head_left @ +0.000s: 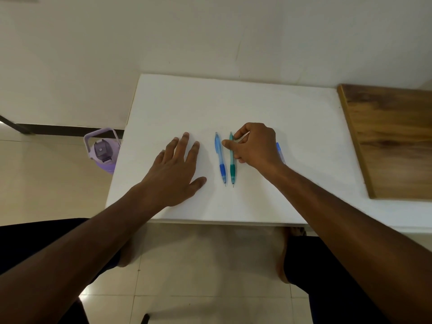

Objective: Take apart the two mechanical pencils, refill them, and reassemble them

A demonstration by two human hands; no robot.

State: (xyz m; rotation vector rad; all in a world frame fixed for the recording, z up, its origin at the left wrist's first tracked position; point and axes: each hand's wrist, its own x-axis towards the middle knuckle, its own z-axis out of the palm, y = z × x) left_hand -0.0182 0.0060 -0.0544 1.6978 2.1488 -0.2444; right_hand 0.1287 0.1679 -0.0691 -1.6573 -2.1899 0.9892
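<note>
Right hand [253, 145] grip pinches green pencil [232, 157]; left hand [174, 174] spread flat on table [292, 127].

A flat white rectangular table [233, 101] is carrying a translucent blue plastic mechanical pencil [220, 157] and a teal one [232, 164], both pointing toward six o'clock.

Bare white tabletop [233, 101] lies open across the frame's upper centre — lower down, two pencils [226, 157] lie between both hands; a wooden board [392, 141] bounds the right.
</note>
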